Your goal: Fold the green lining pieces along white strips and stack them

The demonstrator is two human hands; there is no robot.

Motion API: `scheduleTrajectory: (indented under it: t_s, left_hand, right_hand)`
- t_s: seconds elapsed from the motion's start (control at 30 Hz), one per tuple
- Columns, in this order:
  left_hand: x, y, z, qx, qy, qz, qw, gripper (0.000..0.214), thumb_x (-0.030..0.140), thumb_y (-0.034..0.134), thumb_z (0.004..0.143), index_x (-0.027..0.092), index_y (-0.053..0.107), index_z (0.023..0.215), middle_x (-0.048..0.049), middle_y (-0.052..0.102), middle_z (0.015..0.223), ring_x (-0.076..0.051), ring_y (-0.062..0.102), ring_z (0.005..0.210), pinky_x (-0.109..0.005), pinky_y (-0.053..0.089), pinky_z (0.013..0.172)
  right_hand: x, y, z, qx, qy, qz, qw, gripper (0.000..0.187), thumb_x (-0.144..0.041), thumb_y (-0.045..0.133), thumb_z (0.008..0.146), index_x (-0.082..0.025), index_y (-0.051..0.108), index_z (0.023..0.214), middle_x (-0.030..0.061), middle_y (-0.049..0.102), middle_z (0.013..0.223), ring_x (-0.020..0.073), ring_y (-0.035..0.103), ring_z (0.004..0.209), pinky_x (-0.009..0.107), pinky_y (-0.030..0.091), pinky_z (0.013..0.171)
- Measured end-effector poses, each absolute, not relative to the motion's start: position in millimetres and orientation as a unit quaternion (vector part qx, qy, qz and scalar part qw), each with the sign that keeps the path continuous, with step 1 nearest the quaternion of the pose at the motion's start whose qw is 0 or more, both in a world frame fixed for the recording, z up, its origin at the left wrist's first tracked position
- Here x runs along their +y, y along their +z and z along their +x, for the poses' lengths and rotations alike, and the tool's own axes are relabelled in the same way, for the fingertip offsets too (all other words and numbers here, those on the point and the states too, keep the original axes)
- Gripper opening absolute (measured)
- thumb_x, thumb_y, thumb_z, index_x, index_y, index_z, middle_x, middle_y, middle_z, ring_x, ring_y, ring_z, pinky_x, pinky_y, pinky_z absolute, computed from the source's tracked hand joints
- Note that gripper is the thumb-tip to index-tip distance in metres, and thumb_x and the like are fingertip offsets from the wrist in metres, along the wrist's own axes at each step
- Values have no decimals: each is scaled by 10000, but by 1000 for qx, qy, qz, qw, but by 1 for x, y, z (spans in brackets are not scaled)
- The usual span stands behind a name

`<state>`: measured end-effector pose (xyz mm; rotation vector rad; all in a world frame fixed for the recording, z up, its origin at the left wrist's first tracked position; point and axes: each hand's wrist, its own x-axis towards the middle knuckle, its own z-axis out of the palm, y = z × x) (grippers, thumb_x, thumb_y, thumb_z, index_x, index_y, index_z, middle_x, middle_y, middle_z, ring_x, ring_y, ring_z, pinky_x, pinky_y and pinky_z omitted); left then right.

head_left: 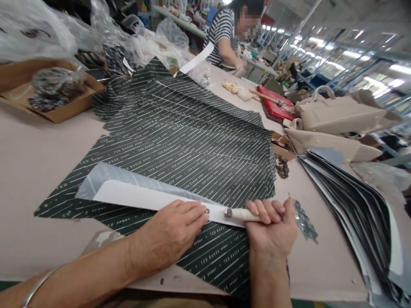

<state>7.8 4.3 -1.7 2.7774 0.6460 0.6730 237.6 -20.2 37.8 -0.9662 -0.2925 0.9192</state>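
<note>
A dark green patterned lining fabric point(192, 141) with white diagonal lines and lettering lies spread before me. Along its near part runs a white stiff strip point(128, 196), with a translucent film point(107, 174) behind it. My left hand point(175, 233) rests on the strip, fingers closed together, pinching a small round metal piece point(207, 211) at their tips. My right hand point(272, 222) is wrapped round a pale-handled tool point(242, 214), whose short metal end points left, a little apart from the metal piece.
A pile of flat metal pieces point(305, 220) lies right of my right hand, beside a stack of dark panels point(356, 209). Beige bags point(340, 113) and a red item point(274, 102) stand behind. A cardboard box point(69, 105) sits at left. Another person point(221, 38) works across the table.
</note>
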Motion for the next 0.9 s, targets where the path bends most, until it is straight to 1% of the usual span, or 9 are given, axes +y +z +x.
scheduleTrajectory:
  t_s: [0.07,0.13,0.3,0.47,0.6,0.7,0.77,0.83,0.9]
  left_hand:
    - [4,-2,8,221,228,942,107,301,136,429,992,115,595,1242,-99,666,1228,-244,610,1154,-405,559,924]
    - [4,-3,8,220,228,942,107,302,147,422,999,108,593,1244,-99,670,1222,-243,611,1150,-399,557,913]
    - [4,-4,9,227,237,938,110,305,147,414,1005,100,586,1252,-89,668,1236,-230,598,1168,-372,538,905]
    - [2,-6,10,230,238,936,117,311,149,442,995,90,578,1268,-75,656,1277,-217,561,1228,-355,512,946]
    - [2,-6,8,233,229,937,125,336,159,435,986,85,573,1283,-77,648,1301,-229,549,1243,-370,501,967]
    - [2,-4,8,231,231,935,138,345,148,423,977,83,579,1278,-83,645,1305,-230,538,1257,-367,498,978]
    - [2,-3,8,231,228,934,151,355,130,420,963,83,580,1276,-86,645,1300,-228,538,1258,-366,496,992]
    - [3,-2,8,234,229,931,161,354,110,409,951,82,591,1254,-94,650,1283,-228,556,1232,-368,500,990]
    - [4,-1,8,236,230,929,167,348,97,395,945,83,600,1226,-105,656,1260,-234,569,1209,-370,510,973]
  right_hand:
    - [-16,35,224,-160,426,-459,763,565,-464,634,906,-213,256,568,-127,102,476,69,99,390,205,313,440]
    - [-12,34,215,-185,428,-464,753,587,-502,599,924,-214,230,570,-124,66,470,76,52,393,207,286,427]
    - [-9,30,204,-179,442,-447,757,541,-428,568,950,-216,244,574,-120,46,467,83,34,375,200,272,401]
    - [-7,28,203,-164,456,-428,763,516,-366,618,922,-219,277,563,-127,68,463,72,40,360,191,284,374]
    - [-2,29,204,-182,478,-403,759,505,-353,567,951,-216,272,565,-122,93,448,66,62,339,193,281,361]
    - [-1,33,202,-247,495,-383,740,497,-355,496,987,-209,273,568,-116,109,427,59,83,316,198,257,358]
    - [-1,36,197,-308,506,-368,717,492,-370,472,999,-204,297,570,-113,140,423,52,118,312,202,263,374]
    - [-3,40,191,-379,505,-369,682,482,-379,485,994,-203,342,569,-102,213,438,56,204,336,219,306,413]
    - [-5,44,184,-474,482,-376,633,423,-301,518,969,-205,403,573,-76,313,470,79,322,391,248,356,465]
